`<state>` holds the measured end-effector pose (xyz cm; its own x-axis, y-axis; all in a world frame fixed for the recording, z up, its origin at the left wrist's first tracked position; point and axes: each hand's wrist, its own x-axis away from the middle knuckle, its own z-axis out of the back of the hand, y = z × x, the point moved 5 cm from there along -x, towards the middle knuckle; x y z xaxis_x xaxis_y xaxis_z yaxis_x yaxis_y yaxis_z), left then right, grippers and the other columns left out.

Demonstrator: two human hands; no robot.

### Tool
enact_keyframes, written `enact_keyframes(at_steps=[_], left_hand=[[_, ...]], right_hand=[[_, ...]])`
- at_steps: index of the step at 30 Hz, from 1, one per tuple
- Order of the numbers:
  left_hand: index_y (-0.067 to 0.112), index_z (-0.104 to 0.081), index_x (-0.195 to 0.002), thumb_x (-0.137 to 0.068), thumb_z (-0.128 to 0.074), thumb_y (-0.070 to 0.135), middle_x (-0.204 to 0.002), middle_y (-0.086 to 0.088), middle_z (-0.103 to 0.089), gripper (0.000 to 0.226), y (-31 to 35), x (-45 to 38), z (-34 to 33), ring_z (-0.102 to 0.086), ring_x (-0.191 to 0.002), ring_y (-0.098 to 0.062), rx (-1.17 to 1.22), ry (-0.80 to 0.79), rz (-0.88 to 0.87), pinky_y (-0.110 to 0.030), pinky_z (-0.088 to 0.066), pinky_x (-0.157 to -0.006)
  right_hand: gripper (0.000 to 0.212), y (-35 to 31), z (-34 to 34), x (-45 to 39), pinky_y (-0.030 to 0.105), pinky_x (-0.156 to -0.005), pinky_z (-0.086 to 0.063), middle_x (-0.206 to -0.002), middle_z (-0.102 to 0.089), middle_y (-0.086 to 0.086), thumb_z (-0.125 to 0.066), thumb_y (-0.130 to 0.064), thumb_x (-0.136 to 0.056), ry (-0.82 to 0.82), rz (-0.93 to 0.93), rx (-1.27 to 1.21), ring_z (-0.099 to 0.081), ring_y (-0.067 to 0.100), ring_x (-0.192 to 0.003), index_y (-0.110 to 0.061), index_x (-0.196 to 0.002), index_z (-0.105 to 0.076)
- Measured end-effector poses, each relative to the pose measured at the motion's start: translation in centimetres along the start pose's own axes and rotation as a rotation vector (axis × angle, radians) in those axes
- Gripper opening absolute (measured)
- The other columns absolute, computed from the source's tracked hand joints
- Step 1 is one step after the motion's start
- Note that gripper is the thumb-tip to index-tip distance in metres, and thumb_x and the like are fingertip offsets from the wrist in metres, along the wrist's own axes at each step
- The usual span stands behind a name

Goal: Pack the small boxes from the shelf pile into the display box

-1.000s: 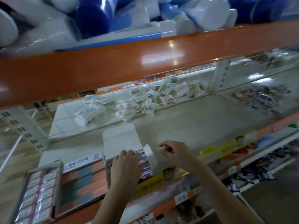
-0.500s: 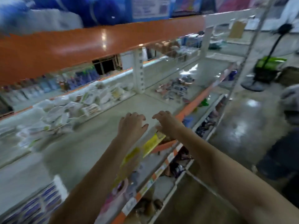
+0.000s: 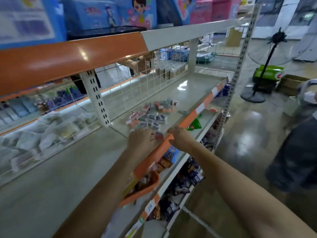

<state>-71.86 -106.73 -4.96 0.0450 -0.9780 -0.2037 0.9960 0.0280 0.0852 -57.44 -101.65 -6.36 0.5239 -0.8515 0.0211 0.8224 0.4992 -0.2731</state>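
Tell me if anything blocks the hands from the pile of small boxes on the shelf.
Nothing visible does. The left hand already lies on the near edge of the pile of small boxes, and the right hand is at the shelf's orange front edge just beside it. The display box is out of view.

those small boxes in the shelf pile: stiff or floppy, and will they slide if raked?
The small boxes look like flat-faced cartons, so probably stiff and unlikely to roll. They lie loose on the smooth, glossy shelf, so raking likely slides and scatters them. Probably light.
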Motion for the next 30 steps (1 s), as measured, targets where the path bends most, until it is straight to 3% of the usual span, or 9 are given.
enact_keyframes(at_steps=[7, 14, 17, 21, 25, 28, 30], left_hand=[[0.018, -0.063, -0.109, -0.091, -0.053, 0.032, -0.106, -0.006, -0.065, 0.025, -2.2, -10.0, -1.8, -0.059, -0.098, -0.023, -0.019, 0.038, 0.06, -0.028, -0.039, -0.072], [0.017, -0.061, -0.113, -0.089, -0.054, 0.022, -0.113, -0.004, -0.062, 0.026, -4.5, -16.4, -4.7, -0.056, -0.104, -0.023, -0.037, -0.019, 0.114, -0.032, -0.044, -0.083], [0.02, -0.062, -0.113, -0.089, -0.056, 0.026, -0.113, -0.003, -0.061, 0.025, -4.8, -17.2, -5.5, -0.055, -0.106, -0.022, -0.043, -0.036, 0.125, -0.035, -0.046, -0.087], [0.021, -0.061, -0.101, -0.084, -0.065, 0.028, -0.107, 0.0, -0.061, 0.019, -5.1, -17.2, -6.0, -0.054, -0.103, -0.02, 0.043, -0.016, 0.152, -0.031, -0.044, -0.082], [0.022, -0.06, -0.103, -0.082, -0.069, 0.029, -0.109, 0.002, -0.06, 0.024, -5.1, -16.2, -5.6, -0.053, -0.103, -0.018, 0.113, 0.016, 0.187, -0.026, -0.037, -0.08], [0.019, -0.061, -0.115, -0.085, -0.066, 0.029, -0.123, -0.003, -0.058, 0.032, -5.2, -14.4, -4.9, -0.049, -0.116, -0.023, 0.246, 0.1, 0.303, -0.026, -0.035, -0.09], [0.015, -0.064, -0.114, -0.085, -0.066, 0.025, -0.119, -0.006, -0.06, 0.031, -5.3, -12.8, -4.1, -0.051, -0.114, -0.026, 0.238, 0.151, 0.349, -0.027, -0.034, -0.093]], right_hand=[[0.034, 3.9, 0.7, -9.6, 0.039, -0.092, -0.045, -0.128, -0.049, 0.011, -0.049, -0.019, -0.093, 0.077, -0.063, -0.085, -0.053, 0.031, -0.113, -0.011, -0.126, -0.05], [0.035, 5.2, -0.7, -16.0, 0.038, -0.081, -0.048, -0.12, -0.052, 0.014, -0.052, -0.029, -0.091, 0.07, -0.072, -0.06, -0.055, 0.033, -0.107, -0.009, -0.12, -0.052], [0.037, 5.5, -1.3, -17.2, 0.037, -0.077, -0.047, -0.117, -0.054, 0.012, -0.058, -0.035, -0.088, 0.079, -0.025, -0.075, -0.054, 0.031, -0.107, -0.01, -0.116, -0.054], [0.029, 6.8, -0.9, -18.2, 0.027, -0.064, -0.037, -0.1, -0.061, 0.01, -0.065, -0.038, -0.084, 0.058, 0.092, -0.195, -0.059, 0.027, -0.092, -0.011, -0.092, -0.06], [0.02, 8.5, 0.2, -18.9, 0.027, -0.07, -0.036, -0.107, -0.055, 0.01, -0.055, -0.019, -0.088, 0.087, 0.163, -0.224, -0.055, 0.028, -0.098, -0.009, -0.105, -0.057], [0.023, 8.5, 1.2, -19.5, 0.025, -0.069, -0.033, -0.109, -0.053, 0.009, -0.057, -0.017, -0.086, 0.07, 0.263, -0.292, -0.053, 0.027, -0.098, -0.009, -0.107, -0.057], [0.024, 7.3, 1.9, -19.7, 0.026, -0.071, -0.036, -0.109, -0.054, 0.008, -0.06, -0.017, -0.084, 0.058, 0.366, -0.328, -0.056, 0.027, -0.095, -0.009, -0.107, -0.06]])
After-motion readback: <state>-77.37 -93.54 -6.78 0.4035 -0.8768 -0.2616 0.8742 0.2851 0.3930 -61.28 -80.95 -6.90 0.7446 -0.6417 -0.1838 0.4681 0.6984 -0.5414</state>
